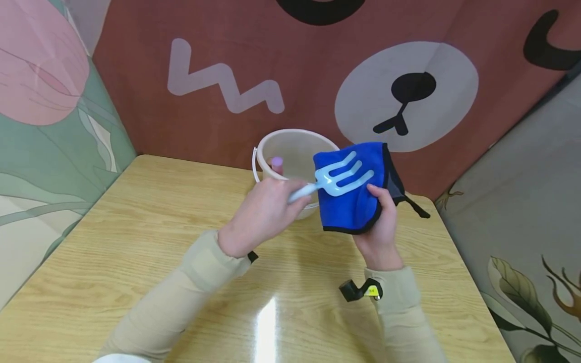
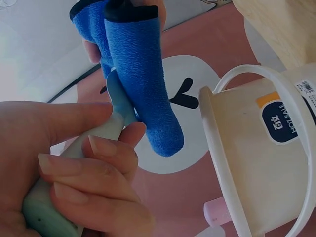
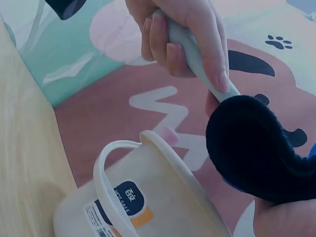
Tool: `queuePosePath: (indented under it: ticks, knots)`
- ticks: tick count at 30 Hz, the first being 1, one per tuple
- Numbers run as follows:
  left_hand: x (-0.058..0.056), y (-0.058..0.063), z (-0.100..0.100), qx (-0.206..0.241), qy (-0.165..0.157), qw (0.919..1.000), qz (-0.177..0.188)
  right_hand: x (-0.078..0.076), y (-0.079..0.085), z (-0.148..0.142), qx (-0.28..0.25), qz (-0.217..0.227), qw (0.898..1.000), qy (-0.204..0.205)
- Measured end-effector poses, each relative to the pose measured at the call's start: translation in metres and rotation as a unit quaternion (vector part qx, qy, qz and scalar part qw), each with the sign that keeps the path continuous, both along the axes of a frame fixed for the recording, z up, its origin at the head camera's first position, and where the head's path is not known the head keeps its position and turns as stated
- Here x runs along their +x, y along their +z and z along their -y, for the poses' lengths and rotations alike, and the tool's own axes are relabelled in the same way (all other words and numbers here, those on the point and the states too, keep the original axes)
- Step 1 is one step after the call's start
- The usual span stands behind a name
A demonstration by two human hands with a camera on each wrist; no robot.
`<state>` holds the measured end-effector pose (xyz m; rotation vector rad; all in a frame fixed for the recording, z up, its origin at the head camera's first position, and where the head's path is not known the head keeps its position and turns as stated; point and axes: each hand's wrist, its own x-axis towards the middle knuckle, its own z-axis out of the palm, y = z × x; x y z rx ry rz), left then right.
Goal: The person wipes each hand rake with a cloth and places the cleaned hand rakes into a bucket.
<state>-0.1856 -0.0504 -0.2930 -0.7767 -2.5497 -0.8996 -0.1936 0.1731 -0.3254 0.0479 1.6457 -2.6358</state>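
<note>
My left hand grips the handle of a light blue hand fork. The fork's three tines lie against a blue cloth with black edging and a black strap. Underneath, my right hand holds the cloth, its thumb on the front near the tines. From the left wrist, the fingers curl round the fork's pale handle, with the cloth folded about its head. The right wrist view shows the cloth's dark side hiding the tines.
A white bucket with a swing handle stands just behind the hands, against the bear-print backdrop. Inside it, a pink-purple end pokes up near the left rim. The wooden table spreads out below.
</note>
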Motion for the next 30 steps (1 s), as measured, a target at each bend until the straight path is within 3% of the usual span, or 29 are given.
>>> queuePosePath:
  ticks: [8, 20, 30]
  knots:
    - [-0.001, 0.002, -0.004, 0.006, -0.007, 0.9999, -0.013, 0.007, -0.002, 0.014, -0.016, 0.009, 0.999, 0.033]
    - [-0.001, 0.004, -0.005, -0.008, 0.028, 0.9996, -0.004, 0.018, -0.006, 0.034, 0.01, -0.009, 0.995, 0.103]
    - [-0.001, 0.003, -0.004, 0.005, 0.021, 0.9997, 0.012, 0.016, -0.001, 0.029, 0.02, -0.018, 0.996, 0.086]
